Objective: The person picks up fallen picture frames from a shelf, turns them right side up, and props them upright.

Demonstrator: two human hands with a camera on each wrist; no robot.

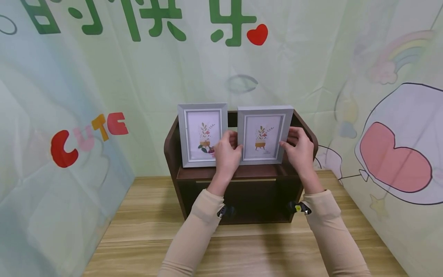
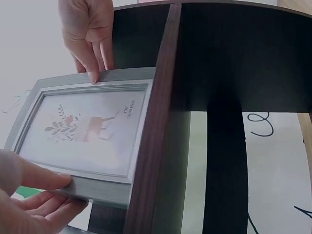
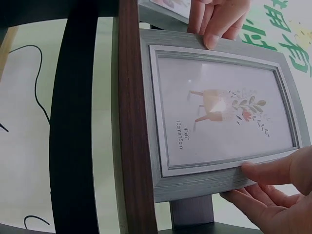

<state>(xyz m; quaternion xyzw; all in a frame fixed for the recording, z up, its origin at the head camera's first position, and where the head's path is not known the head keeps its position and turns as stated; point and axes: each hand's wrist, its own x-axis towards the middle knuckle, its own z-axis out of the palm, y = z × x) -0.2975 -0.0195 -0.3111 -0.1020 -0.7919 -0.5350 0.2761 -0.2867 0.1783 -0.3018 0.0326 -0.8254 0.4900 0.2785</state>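
Shelf, gripped frame portrait-wise, face-out

Wood-grain table and pale backdrop with green characters, red heart.

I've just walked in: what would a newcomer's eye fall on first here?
Probably the left gray frame on the brown shelf and the right gray frame beside it, pinched at its sides by the left hand and right hand. Next, perhaps, the big green characters and red heart near the backdrop's top, or the large pink heart at far right.
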